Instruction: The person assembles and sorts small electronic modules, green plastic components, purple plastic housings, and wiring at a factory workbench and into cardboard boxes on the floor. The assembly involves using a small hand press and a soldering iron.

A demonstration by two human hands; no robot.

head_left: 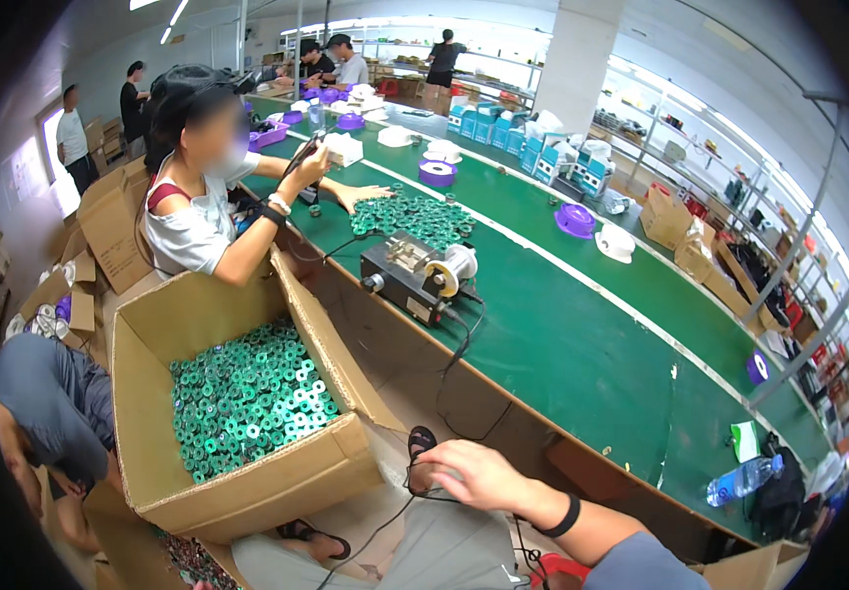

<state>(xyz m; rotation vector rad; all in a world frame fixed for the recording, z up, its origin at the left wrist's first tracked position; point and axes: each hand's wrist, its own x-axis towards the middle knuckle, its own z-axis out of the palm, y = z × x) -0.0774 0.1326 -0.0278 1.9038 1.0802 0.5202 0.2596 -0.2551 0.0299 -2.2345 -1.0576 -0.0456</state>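
My right hand point(483, 476), a black band at its wrist, hangs over my lap with curled fingers closed on a thin black cable point(381, 531). Of my left hand only a sliver of skin seems to show at the lower edge, beside a lower box of small dark parts point(191, 558); its fingers are hidden. In front of me to the left stands a large open cardboard box point(277, 482), holding many green ring-shaped circuit boards point(247, 398). On the green table past it sits a black soldering device point(403, 285) with a solder wire spool point(460, 265).
A co-worker point(193, 211) sits at the table's left side, one hand on a pile of green rings point(414, 218). Another person point(46, 393) bends down at far left. A water bottle point(745, 480) lies at right. Purple bowl-shaped parts point(575, 220) and blue boxes point(503, 131) stand along the table.
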